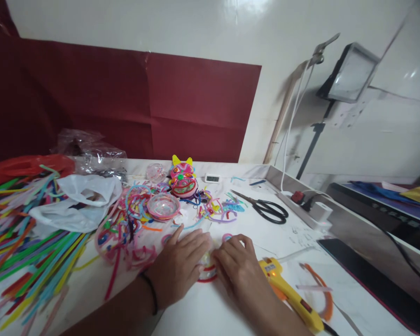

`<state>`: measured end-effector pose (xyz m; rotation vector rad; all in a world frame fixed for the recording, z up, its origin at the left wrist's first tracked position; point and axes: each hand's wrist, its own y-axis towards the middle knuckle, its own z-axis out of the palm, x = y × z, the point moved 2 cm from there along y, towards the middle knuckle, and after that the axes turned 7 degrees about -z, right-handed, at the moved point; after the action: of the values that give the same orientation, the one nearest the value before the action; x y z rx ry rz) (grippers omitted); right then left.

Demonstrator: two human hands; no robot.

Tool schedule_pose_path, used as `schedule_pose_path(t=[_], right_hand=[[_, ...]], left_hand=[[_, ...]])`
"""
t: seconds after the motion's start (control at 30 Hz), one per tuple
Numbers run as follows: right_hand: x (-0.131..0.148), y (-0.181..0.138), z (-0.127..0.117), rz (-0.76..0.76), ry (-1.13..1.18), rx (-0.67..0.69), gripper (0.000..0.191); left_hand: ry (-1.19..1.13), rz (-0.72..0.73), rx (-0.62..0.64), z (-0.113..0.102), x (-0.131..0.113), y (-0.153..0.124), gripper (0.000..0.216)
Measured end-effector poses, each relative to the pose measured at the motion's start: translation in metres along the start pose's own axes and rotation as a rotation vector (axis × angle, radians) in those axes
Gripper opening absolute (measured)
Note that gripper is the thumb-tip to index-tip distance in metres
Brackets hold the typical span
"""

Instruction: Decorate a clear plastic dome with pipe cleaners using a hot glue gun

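A round, clear plastic piece with a red pipe-cleaner edge (207,274) lies on the white table between my two hands, mostly covered by them. My left hand (178,261) holds it from the left, fingers reaching over its top and thumb at the near side. On the other side, my right hand (240,268) has its fingers curled against the piece; their tips are hidden. Small pink rings (227,237) show just beyond the fingers. Farther back stand a finished pink animal head with yellow ears (182,177) and a clear bowl with a pink rim (163,206).
Bundled pipe cleaners (38,261) and a white plastic bag (87,191) fill the left. Black-handled scissors (271,211) lie at the back right. A yellow glue gun (290,294) rests beside my right forearm, near a black phone-like slab (364,275) and a power strip (303,210).
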<state>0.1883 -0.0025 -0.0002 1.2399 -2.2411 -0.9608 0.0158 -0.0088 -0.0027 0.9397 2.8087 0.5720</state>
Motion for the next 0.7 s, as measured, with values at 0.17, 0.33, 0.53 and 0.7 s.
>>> schedule_pose_path(t=[0.17,0.33,0.53,0.7], right_hand=[[0.005,0.006,0.001,-0.123,-0.172,-0.033,0.032],[0.010,0.012,0.004,-0.168,-0.325,0.022,0.041],[0.007,0.014,0.011,-0.199,-0.450,0.121,0.036],[-0.001,0.010,0.014,-0.105,-0.381,0.105,0.023]], left_hand=[[0.017,0.021,-0.024,0.000,0.000,-0.001,0.049],[0.010,0.018,-0.034,0.003,0.001,-0.001,0.056],[0.000,0.011,-0.046,0.004,0.002,0.000,0.057],[0.012,0.021,-0.043,0.002,0.001,0.000,0.052]])
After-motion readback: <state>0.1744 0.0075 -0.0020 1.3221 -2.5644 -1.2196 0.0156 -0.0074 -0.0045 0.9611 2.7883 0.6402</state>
